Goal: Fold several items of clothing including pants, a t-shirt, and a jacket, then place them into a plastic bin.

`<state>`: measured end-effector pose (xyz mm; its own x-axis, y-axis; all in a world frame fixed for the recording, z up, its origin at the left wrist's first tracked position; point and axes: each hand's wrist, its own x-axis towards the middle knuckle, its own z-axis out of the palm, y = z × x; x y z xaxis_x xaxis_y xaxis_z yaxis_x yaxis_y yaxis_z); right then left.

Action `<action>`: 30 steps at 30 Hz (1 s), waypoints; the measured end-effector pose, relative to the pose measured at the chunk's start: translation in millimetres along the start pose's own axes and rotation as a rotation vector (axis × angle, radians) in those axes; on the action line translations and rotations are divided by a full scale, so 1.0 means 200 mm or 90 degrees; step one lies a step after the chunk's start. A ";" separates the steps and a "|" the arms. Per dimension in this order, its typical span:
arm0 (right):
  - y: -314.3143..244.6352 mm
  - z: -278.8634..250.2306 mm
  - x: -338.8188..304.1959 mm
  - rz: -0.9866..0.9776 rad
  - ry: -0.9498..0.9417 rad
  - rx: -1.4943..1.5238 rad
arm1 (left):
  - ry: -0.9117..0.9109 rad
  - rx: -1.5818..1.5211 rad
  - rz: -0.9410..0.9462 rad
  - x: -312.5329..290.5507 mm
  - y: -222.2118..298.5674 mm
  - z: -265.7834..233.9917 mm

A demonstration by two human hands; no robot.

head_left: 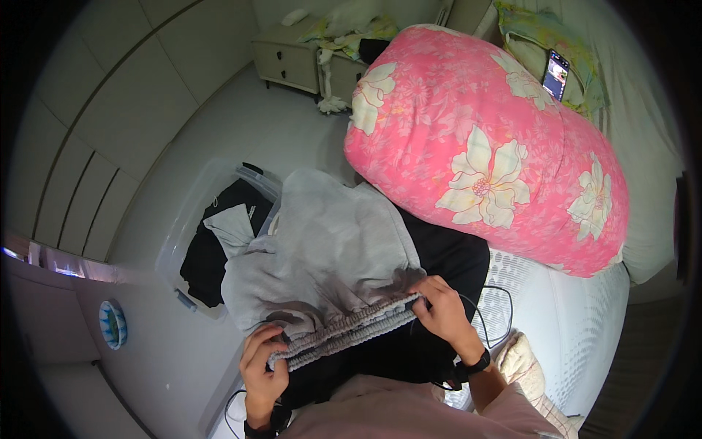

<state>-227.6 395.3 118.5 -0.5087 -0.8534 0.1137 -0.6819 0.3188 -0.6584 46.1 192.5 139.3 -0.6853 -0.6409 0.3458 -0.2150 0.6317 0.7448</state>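
Observation:
A pair of grey sweatpants point(329, 241) is spread out in front of me, its gathered elastic waistband toward my body. At the left end of that waistband my left hand point(264, 364) is closed, thumb and fingers pinching the cloth. My right hand point(443, 310) grips the opposite end, so the band is stretched between both hands. Part of the grey fabric hangs toward the plastic bin on the left. Beneath the sweatpants lies black cloth point(450, 252), mostly covered by them.
A clear plastic storage bin point(170, 245) on the floor at left holds dark clothes point(202, 252). A large pink floral quilt bundle point(482, 146) fills the far right of the bed. A phone point(556, 75) rests beyond it. Drawers point(287, 64) stand at the back; a blue round container point(112, 324) is far left.

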 end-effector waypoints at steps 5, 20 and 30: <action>-0.07 0.05 0.11 -0.052 0.167 0.052 | -0.036 -0.047 -0.027 -0.01 0.03 0.03; -0.37 0.19 0.22 -0.250 -0.034 0.304 | -0.106 -0.062 0.120 0.20 0.16 0.09; -0.42 0.26 0.25 -0.253 -0.141 0.436 | -0.136 -0.112 0.124 0.23 0.17 0.13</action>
<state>-167.4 304.6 140.6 -0.1328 -0.9338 0.3323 -0.2815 -0.2859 -0.9160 -10.2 196.1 164.8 -0.8357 -0.3988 0.3777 0.0442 0.6365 0.7700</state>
